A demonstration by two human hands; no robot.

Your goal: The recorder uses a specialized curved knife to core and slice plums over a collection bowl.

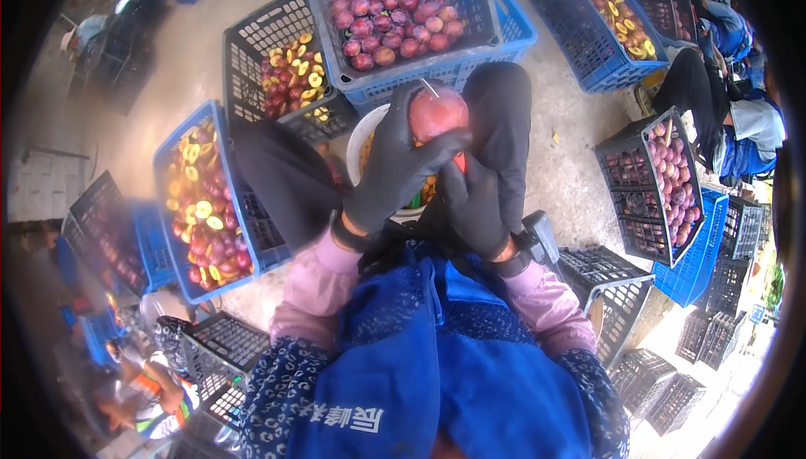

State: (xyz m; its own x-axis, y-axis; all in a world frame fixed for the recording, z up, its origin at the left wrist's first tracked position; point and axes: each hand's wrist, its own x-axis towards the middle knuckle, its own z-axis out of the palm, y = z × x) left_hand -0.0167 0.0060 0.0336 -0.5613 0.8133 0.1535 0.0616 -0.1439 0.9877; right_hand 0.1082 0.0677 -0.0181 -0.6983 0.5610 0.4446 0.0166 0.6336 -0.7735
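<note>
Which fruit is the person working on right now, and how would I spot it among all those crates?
Start at the blue crate of whole red fruit straight ahead of the person's knees. Just below its near edge, the gloved left hand grips a single red fruit above a white bowl. Unlike the others, it is out of any crate, with a thin metal blade at its top.

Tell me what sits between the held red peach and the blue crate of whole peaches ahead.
Head view: only a thin metal blade tip rising from the red peach; crate close behind.
</note>
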